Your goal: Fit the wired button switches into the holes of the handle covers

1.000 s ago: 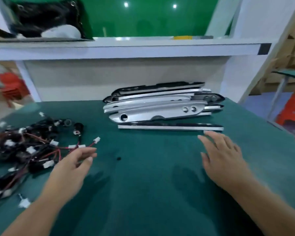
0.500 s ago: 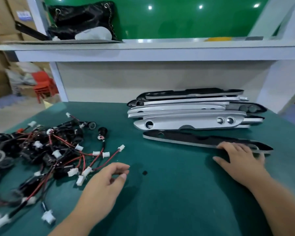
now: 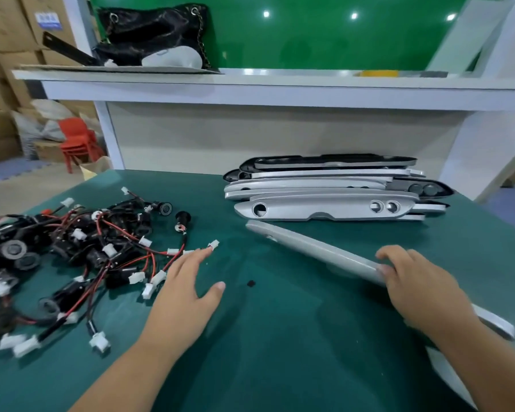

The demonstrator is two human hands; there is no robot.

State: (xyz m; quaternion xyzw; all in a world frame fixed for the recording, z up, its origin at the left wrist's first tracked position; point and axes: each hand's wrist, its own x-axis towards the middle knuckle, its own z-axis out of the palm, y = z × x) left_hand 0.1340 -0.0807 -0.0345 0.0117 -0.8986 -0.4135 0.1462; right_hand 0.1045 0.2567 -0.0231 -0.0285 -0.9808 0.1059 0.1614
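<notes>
The right hand (image 3: pixel 422 289) now grips one handle cover (image 3: pixel 318 248), turned silver side up and drawn slantwise from the stack (image 3: pixel 324 200) toward the desk's (image 3: pixel 280 352) near right corner. The left hand (image 3: pixel 185 292), fingers straight and holding nothing, has slid forward to the wired button switches (image 3: pixel 72 248) heaped at the left edge.

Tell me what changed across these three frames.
The right hand, open and empty a second ago, took hold of the front handle cover and drew it away from the stack of handle covers toward the person, slanted, silver side now showing. The left hand slid forward to the wired button switches, fingertips by a white connector, holding nothing. Stack and switch pile stayed put.
</notes>
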